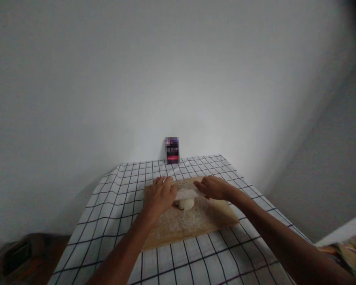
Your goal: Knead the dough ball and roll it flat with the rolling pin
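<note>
A flour-dusted rolling pin [186, 194] lies crosswise over a small pale lump of dough [186, 204]. Both are on a wooden board [192, 225] coated with flour. My left hand [160, 194] is over the pin's left end, its fingers bent forward and partly apart around it. At the other end, my right hand [213, 187] is closed around the pin with the fingers curled. My hands cover both ends of the pin, and the pin hides the far side of the dough.
A white cloth with dark checks [115, 209] covers the table under the board. Against the wall at the back stands a small upright panel [172, 151], dark and pixelated. A dark bulky object [20, 253] sits lower left, beyond the table edge.
</note>
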`<act>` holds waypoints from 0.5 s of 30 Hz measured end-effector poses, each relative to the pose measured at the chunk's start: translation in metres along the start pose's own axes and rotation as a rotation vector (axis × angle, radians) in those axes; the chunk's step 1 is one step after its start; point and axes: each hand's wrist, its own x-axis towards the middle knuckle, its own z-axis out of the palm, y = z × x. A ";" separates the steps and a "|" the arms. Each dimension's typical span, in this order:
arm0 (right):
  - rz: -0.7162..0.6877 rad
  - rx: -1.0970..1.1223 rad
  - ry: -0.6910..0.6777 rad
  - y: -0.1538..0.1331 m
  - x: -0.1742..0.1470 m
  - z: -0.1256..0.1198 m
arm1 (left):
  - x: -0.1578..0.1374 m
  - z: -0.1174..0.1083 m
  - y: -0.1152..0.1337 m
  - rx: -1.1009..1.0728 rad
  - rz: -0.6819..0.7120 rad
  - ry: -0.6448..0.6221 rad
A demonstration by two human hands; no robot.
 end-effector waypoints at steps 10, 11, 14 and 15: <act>0.117 -0.252 0.232 -0.007 -0.032 0.034 | -0.017 -0.007 0.011 0.120 0.051 0.020; 0.108 -0.268 0.183 -0.005 -0.026 0.029 | -0.013 -0.007 0.009 0.114 0.041 -0.016; -0.034 -0.303 0.038 -0.002 -0.010 0.013 | 0.000 -0.007 0.004 0.102 0.035 -0.107; -0.072 -0.311 0.040 -0.002 -0.007 0.012 | 0.001 -0.007 0.003 0.103 0.033 -0.112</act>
